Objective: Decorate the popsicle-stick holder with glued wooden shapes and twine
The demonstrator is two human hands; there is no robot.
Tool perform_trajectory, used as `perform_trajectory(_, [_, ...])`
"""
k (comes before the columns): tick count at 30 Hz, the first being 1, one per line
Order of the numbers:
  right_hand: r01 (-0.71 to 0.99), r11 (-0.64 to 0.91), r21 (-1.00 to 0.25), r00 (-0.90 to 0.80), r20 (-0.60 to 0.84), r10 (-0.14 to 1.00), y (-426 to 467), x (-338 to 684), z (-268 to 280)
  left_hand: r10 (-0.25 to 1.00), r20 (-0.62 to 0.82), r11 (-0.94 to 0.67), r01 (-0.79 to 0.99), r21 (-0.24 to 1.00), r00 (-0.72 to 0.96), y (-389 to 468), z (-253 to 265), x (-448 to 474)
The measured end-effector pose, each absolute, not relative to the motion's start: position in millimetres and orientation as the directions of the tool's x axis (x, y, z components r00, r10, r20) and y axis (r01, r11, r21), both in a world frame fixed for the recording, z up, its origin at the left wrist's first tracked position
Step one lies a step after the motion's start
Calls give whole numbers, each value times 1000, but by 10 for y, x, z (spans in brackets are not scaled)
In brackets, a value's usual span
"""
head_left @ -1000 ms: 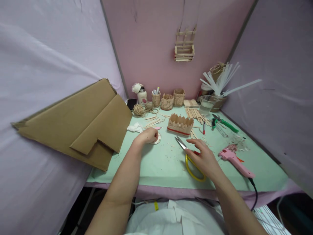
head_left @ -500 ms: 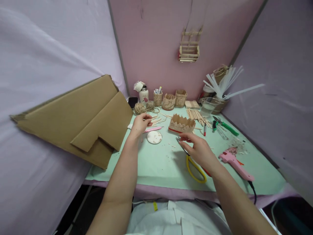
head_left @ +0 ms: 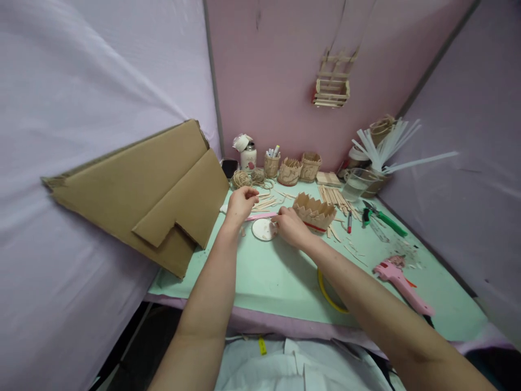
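Observation:
My left hand (head_left: 242, 206) is above the left part of the table, its fingers curled to a pinch; anything between them is too small to make out. Below it lie a pink pen-like tool (head_left: 262, 216) and thin wooden strips (head_left: 266, 203). My right hand (head_left: 293, 228) reaches across to the edge of a round white disc (head_left: 262, 230), fingertips drawn together. Whatever they hold is hidden. Just beyond that hand stands a zigzag-rimmed brown box (head_left: 317, 210) with a red base line. Under my right forearm, yellow-handled scissors (head_left: 329, 296) are mostly covered.
A large folded cardboard piece (head_left: 163, 190) leans at left. To the right lie a pink glue gun (head_left: 402, 285), green-handled pliers (head_left: 391, 224), a red marker (head_left: 349, 222) and craft sticks (head_left: 336, 196). Twine (head_left: 241, 179), decorated cups (head_left: 290, 171) and a water cup (head_left: 356, 184) stand behind.
My right hand has moved left, from over the scissors to the white disc, and its forearm now covers most of the scissors. My left hand stays nearly in place. The view has shifted slightly left.

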State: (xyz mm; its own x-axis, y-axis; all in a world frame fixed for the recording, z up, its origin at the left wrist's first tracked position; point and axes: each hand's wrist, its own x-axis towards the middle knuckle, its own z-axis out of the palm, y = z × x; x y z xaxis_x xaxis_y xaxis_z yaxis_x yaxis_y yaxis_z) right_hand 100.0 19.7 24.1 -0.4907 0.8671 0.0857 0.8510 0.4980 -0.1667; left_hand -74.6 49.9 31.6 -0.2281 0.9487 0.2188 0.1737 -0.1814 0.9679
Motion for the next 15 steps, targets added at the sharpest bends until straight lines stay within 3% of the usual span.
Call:
perform_trajectory(10, [872,444,-205,-420,150,895,264,1009,164,950,202,-164,169,972,-238,441,378,-704])
perform_trajectory(15, [871,461,-166,-455,77,887,250,968,207,950,202,-169,154,974,-237,434,367,-699])
